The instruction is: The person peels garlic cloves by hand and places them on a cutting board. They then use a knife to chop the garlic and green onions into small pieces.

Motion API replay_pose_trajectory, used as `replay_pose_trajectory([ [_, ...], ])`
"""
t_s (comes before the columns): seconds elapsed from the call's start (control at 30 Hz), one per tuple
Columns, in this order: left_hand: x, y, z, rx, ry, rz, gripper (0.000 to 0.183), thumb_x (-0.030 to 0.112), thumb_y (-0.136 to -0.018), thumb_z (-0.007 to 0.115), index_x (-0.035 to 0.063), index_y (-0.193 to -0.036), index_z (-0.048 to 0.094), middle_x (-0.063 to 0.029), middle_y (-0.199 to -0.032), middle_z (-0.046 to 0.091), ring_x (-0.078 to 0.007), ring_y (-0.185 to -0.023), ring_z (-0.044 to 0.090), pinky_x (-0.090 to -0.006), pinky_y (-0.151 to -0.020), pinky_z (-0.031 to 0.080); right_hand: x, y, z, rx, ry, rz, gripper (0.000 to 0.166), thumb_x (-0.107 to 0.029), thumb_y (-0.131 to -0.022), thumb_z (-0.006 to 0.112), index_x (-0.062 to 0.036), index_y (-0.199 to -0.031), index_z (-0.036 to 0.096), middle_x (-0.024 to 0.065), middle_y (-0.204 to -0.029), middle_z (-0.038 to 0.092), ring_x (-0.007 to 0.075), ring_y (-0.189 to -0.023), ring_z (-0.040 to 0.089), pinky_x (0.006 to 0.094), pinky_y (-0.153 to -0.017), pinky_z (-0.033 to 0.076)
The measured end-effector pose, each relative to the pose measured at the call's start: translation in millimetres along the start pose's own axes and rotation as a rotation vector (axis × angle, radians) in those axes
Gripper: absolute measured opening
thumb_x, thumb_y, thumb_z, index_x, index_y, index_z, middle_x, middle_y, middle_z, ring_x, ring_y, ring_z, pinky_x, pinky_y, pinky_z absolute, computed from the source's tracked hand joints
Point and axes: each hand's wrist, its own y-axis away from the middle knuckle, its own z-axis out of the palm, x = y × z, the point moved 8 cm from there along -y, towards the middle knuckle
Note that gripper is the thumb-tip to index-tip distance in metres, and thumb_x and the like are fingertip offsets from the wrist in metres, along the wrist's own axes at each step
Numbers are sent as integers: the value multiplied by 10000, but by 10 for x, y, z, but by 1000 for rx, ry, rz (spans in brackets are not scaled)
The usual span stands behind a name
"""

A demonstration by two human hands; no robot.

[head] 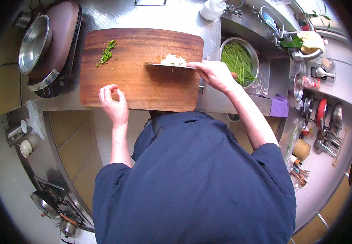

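Observation:
My right hand [214,73] grips a kitchen knife [169,65] at the right part of a wooden cutting board [127,88]. Chopped white pieces, perhaps garlic, [173,60] lie against the far side of the blade. Its wooden handle end shows past my hand. My left hand [113,99] is over the board's near left edge, fingers curled and thumb apart, with nothing in it. Beyond it, a small heap of chopped green pieces [107,52] rests at the board's far left, with a few loose bits nearby.
To the right, a metal bowl of long green stalks [239,62] stands in the sink [262,70]. A metal basin [34,45] sits on a covered pan [60,39] at the left. A white container [212,10] stands behind the board; a purple cloth [279,106] hangs at the counter's edge.

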Motion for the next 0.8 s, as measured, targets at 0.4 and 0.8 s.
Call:
replay_pose_trajectory([
  [0.4, -153, -193, 901, -529, 637, -353, 332, -22, -928, 447, 17, -1254, 496, -132, -1046, 631, -168, -905, 629, -294, -830, 526, -121, -22, -219, -203, 86, -162, 303, -53, -798, 599, -199, -1051, 683, 45, -864, 682, 248, -863, 655, 395, -774, 488],
  [0.8, 459, -457, 1835, -904, 665, -488, 343, 14, -966, 384, -13, -1303, 442, -180, -1081, 629, -191, -916, 639, -282, -804, 541, -38, -457, -541, 5, 139, -228, 185, -19, -747, 632, -152, -850, 554, -5, -708, 615, 195, -746, 633, 338, -813, 437],
])
